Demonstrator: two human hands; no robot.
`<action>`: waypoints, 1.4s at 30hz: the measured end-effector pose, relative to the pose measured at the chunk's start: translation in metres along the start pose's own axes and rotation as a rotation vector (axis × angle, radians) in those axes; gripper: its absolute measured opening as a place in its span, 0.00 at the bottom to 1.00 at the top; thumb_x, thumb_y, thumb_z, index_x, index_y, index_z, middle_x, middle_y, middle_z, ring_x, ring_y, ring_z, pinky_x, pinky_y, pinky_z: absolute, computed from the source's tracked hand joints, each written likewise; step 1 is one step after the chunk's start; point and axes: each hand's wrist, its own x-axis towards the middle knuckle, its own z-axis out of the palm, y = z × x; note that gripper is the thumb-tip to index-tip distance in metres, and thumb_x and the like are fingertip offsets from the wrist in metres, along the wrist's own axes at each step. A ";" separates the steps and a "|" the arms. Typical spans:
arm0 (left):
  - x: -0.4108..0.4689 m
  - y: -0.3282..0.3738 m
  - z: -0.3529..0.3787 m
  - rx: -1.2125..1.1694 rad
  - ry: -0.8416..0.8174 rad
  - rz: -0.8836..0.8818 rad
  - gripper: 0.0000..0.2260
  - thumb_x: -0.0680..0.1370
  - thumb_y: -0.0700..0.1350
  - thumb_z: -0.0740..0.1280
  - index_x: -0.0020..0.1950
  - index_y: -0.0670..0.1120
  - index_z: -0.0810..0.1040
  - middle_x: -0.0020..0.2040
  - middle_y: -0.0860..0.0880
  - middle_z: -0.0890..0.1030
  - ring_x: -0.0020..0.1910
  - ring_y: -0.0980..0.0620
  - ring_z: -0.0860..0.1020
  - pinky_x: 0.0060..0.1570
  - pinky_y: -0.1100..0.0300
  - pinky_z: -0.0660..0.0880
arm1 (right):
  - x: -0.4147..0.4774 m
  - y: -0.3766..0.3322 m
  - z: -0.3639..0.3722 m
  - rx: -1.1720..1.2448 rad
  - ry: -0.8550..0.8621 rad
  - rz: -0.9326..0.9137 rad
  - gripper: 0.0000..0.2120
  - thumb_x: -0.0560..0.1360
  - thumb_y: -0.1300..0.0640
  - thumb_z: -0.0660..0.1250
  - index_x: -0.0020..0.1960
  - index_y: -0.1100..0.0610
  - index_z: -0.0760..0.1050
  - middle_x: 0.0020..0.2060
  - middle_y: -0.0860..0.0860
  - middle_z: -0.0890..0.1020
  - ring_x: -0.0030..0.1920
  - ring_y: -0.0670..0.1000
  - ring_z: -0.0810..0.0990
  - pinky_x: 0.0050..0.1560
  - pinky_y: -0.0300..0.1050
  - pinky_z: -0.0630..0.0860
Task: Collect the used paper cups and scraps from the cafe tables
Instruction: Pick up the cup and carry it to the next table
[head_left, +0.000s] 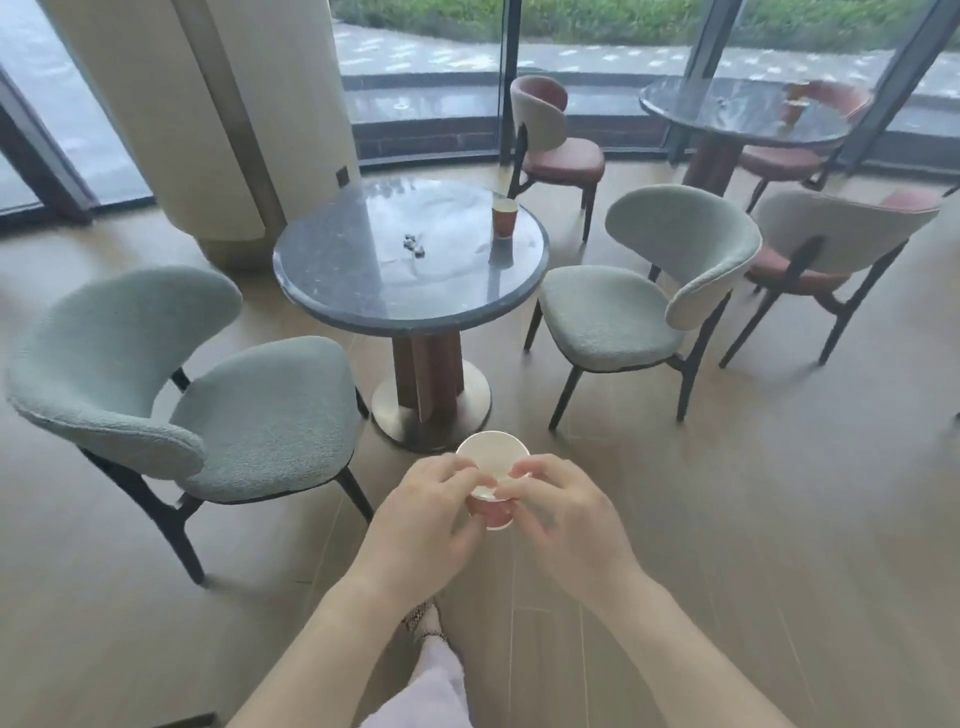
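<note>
You held a paper cup (491, 470) in front of you above the floor, well short of the near round table (332, 291). Its long axis leaned away from you, so the open mouth faced up and toward the table while the reddish base pointed down and back at you. The white inside looked empty, though your fingers covered part of the bottom. Your left hand (423, 514) wrapped the cup's left side, fingers curled closed on the wall with the thumb at the rim. Your right hand (563, 512) pinched the right side of the rim between thumb and fingertips.

On the near table a second reddish-brown cup (504, 219) stood upright near the far right edge, mouth up; its contents could not be seen. A few small dark scraps (414, 246) lay near the table's centre, left of that cup and apart from it. On the far table (727, 117) at the right, two more cups (794, 104) stood upright close together, blurred.
</note>
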 end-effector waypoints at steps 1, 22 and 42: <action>0.016 -0.011 -0.002 -0.003 0.010 -0.009 0.12 0.74 0.44 0.66 0.56 0.52 0.76 0.58 0.57 0.75 0.60 0.56 0.70 0.55 0.61 0.71 | 0.019 0.007 0.007 0.004 -0.009 0.002 0.08 0.70 0.63 0.72 0.44 0.51 0.82 0.46 0.49 0.80 0.45 0.50 0.78 0.40 0.45 0.77; 0.373 -0.227 -0.056 0.157 -0.192 -0.092 0.18 0.75 0.50 0.64 0.64 0.57 0.68 0.62 0.57 0.68 0.61 0.55 0.70 0.56 0.55 0.73 | 0.402 0.167 0.138 0.033 -0.180 0.074 0.07 0.70 0.61 0.70 0.43 0.50 0.80 0.45 0.44 0.78 0.46 0.48 0.77 0.41 0.44 0.75; 0.596 -0.320 -0.016 0.296 -0.353 -0.463 0.22 0.76 0.52 0.62 0.70 0.53 0.61 0.66 0.52 0.66 0.65 0.50 0.67 0.60 0.52 0.69 | 0.627 0.315 0.213 -0.021 -0.554 -0.021 0.04 0.72 0.56 0.66 0.46 0.51 0.78 0.54 0.43 0.77 0.53 0.50 0.74 0.44 0.43 0.73</action>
